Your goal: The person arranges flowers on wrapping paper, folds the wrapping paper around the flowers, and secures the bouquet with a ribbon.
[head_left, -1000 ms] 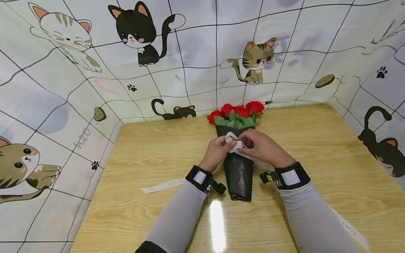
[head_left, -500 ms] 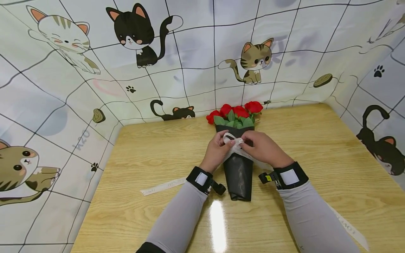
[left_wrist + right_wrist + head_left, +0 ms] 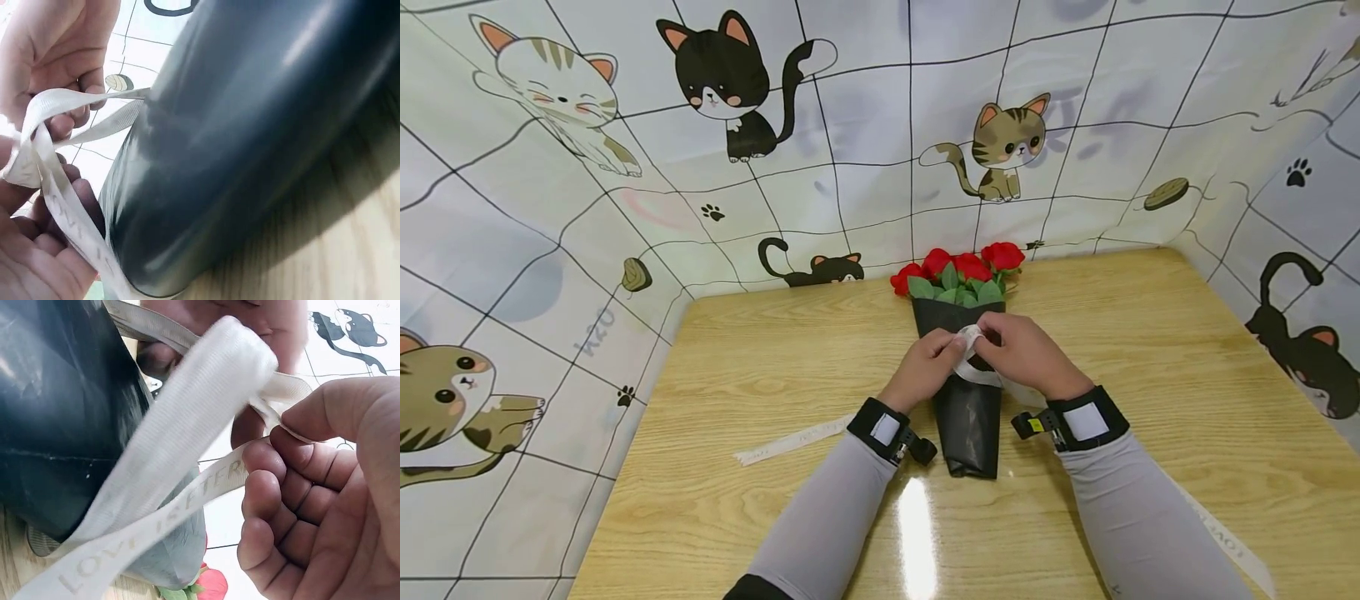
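A bouquet of red roses (image 3: pixel 972 267) with green leaves lies on the wooden table, wrapped in black paper (image 3: pixel 967 429). White ribbon (image 3: pixel 172 431) printed with gold letters goes round the wrap, raised into loops above it. My left hand (image 3: pixel 925 367) pinches the ribbon between thumb and fingers over the middle of the bouquet. Facing it closely, my right hand (image 3: pixel 1030 354) also pinches the ribbon; its thumb presses on the index finger in the right wrist view. In the left wrist view the ribbon (image 3: pixel 78 219) crosses between both hands. The crossing is partly hidden by fingers.
One ribbon tail (image 3: pixel 793 439) stretches left across the table (image 3: pixel 760 358). Another tail (image 3: pixel 1228 542) runs out beneath the right forearm. A cat-print cloth (image 3: pixel 865 108) hangs behind the table and along both sides. Each wrist wears a black strap with a small camera.
My left hand has moved right, its fingers now folded closer to the right hand. The ribbon loop it held has shifted right between both hands. My right hand stays nearly in place.
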A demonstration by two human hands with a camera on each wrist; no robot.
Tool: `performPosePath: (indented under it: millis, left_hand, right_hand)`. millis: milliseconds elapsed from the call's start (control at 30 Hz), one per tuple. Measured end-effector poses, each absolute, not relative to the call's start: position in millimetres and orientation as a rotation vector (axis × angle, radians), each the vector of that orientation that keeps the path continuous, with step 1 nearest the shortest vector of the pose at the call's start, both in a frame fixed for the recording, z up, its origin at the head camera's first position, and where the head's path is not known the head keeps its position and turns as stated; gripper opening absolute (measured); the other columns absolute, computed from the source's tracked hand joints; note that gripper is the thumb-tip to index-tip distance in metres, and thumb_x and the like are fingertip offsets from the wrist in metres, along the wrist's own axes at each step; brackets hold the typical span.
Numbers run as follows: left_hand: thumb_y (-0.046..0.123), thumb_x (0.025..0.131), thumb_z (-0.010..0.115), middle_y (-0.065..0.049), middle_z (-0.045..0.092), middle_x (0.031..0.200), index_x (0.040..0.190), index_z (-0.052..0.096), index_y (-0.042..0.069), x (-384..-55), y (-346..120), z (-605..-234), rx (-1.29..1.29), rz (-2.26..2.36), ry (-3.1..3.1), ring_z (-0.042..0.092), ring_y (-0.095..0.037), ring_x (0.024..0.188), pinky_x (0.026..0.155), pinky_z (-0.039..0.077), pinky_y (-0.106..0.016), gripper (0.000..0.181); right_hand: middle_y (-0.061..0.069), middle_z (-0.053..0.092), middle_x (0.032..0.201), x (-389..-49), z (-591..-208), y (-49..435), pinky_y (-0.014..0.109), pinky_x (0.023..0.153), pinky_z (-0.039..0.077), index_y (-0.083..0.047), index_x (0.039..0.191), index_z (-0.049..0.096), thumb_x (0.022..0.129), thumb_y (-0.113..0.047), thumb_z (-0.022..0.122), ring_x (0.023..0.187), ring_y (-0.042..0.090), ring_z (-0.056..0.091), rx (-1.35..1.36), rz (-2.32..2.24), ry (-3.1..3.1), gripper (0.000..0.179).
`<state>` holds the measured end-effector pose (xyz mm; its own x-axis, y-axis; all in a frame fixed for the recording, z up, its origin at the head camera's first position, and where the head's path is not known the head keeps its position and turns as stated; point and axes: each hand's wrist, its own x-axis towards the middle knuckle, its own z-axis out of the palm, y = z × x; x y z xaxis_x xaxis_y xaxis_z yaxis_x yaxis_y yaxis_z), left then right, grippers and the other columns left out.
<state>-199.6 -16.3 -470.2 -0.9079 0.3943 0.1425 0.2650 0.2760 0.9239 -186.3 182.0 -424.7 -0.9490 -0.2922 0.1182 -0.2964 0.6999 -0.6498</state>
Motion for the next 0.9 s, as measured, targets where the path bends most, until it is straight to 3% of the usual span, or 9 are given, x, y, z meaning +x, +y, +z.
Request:
performPosePath:
  millis: [100, 267, 333, 433, 567, 733, 900]
  left_hand:
    - [0.032, 0.109, 0.054, -0.006, 0.062, 0.099, 0.098, 0.075, 0.01, -198, -13, -469, 0.68, 1.693, 2.494, 0.055, -0.014, 0.087, 0.072, 0.043, -0.024, 0.033]
    - [0.025, 0.105, 0.062, -0.002, 0.076, 0.102, 0.132, 0.07, 0.013, -196, -9, -469, 0.474, 1.847, 2.57, 0.064, -0.009, 0.088, 0.07, 0.046, -0.021, 0.031]
    - [0.021, 0.105, 0.062, -0.002, 0.078, 0.1, 0.138, 0.066, 0.015, -195, -8, -469, 0.391, 1.92, 2.538, 0.066, -0.008, 0.088, 0.069, 0.047, -0.021, 0.034]
    - [0.018, 0.107, 0.055, 0.0, 0.076, 0.096, 0.126, 0.071, 0.018, -195, -8, -471, 0.366, 1.934, 2.496, 0.065, -0.01, 0.084, 0.067, 0.046, -0.023, 0.024]
    - [0.022, 0.107, 0.052, 0.001, 0.073, 0.106, 0.117, 0.077, 0.018, -194, -9, -471, 0.442, 1.889, 2.439, 0.062, -0.01, 0.088, 0.072, 0.048, -0.023, 0.027]
    - [0.032, 0.104, 0.063, -0.003, 0.067, 0.108, 0.118, 0.075, 0.013, -195, -14, -470, 0.62, 1.786, 2.408, 0.056, -0.012, 0.084, 0.069, 0.046, -0.024, 0.027]
    - [0.028, 0.097, 0.074, 0.0, 0.065, 0.103, 0.109, 0.076, 0.013, -198, -19, -467, 0.734, 1.721, 2.357, 0.055, -0.01, 0.083, 0.07, 0.046, -0.022, 0.019]
  right_hand:
    - [0.001, 0.051, 0.07, -186, -425, 181, 0.034, 0.062, 0.041, -0.014, 0.086, 0.06, 0.101, -0.016, 0.058, 0.066, 0.019, 0.05, 0.504, 1.111, -2.881, 0.016]
    - [0.0, 0.049, 0.069, -186, -425, 180, 0.034, 0.062, 0.04, -0.015, 0.084, 0.06, 0.101, -0.016, 0.058, 0.065, 0.019, 0.049, 0.509, 1.105, -2.885, 0.018]
    - [0.0, 0.049, 0.069, -186, -424, 180, 0.033, 0.061, 0.039, -0.015, 0.083, 0.06, 0.101, -0.016, 0.058, 0.065, 0.019, 0.048, 0.518, 1.106, -2.894, 0.018]
    - [0.0, 0.049, 0.068, -185, -424, 179, 0.033, 0.061, 0.04, -0.015, 0.083, 0.06, 0.101, -0.016, 0.058, 0.064, 0.019, 0.048, 0.529, 1.112, -2.905, 0.018]
    - [0.001, 0.048, 0.067, -183, -424, 179, 0.034, 0.06, 0.04, -0.015, 0.083, 0.059, 0.103, -0.019, 0.058, 0.062, 0.019, 0.048, 0.509, 1.107, -2.916, 0.02]
    - [0.002, 0.049, 0.068, -182, -422, 181, 0.034, 0.058, 0.039, -0.013, 0.086, 0.061, 0.104, -0.021, 0.059, 0.061, 0.02, 0.047, 0.48, 1.094, -2.918, 0.019]
    - [0.002, 0.052, 0.07, -182, -420, 182, 0.034, 0.059, 0.04, -0.013, 0.088, 0.064, 0.104, -0.019, 0.055, 0.063, 0.02, 0.048, 0.455, 1.124, -2.902, 0.019]
